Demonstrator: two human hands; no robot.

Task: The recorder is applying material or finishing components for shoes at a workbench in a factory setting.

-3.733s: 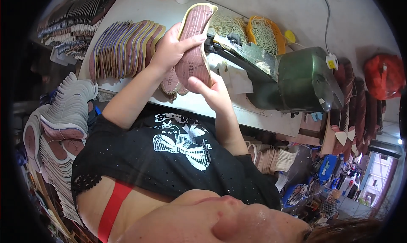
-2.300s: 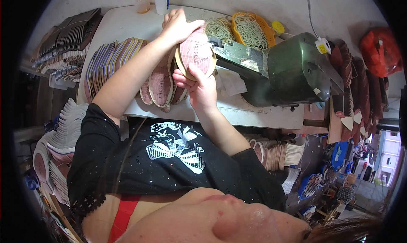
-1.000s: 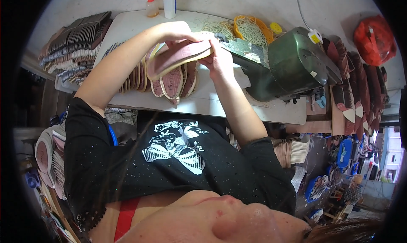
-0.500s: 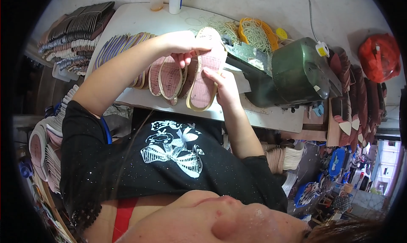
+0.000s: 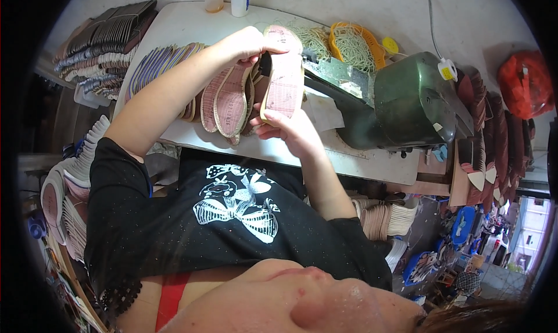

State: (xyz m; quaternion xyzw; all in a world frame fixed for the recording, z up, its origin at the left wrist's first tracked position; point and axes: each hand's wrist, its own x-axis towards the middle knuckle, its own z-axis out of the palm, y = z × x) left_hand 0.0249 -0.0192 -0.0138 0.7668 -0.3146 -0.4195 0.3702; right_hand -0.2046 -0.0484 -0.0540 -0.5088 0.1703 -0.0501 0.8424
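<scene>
A pink shoe sole (image 5: pixel 283 80) with a pale stitched-looking edge is held up over the white table (image 5: pixel 180 22), its pink face toward me. My left hand (image 5: pixel 249 44) grips its far end, thumb lying on the face and fingers curled behind. My right hand (image 5: pixel 289 129) holds the near end, thumb on the edge and fingers under it. Just left of it lie several similar pink soles (image 5: pixel 229 106), overlapping one another. The green sewing machine (image 5: pixel 410 100) stands right of the held sole, its arm reaching toward it.
A row of striped-edge soles (image 5: pixel 160 68) lies on the table's left. Stacked material (image 5: pixel 104 36) rises beyond it. At the back are two bottles (image 5: pixel 239 0) and a yellow basket (image 5: pixel 359 45) of pale cord. Dark red pieces (image 5: pixel 488 135) and a red bag (image 5: pixel 525 83) are at right.
The sole has moved slightly away from me and stands straighter. My right hand has slid from its side to its near end; my left hand stays near the far end.
</scene>
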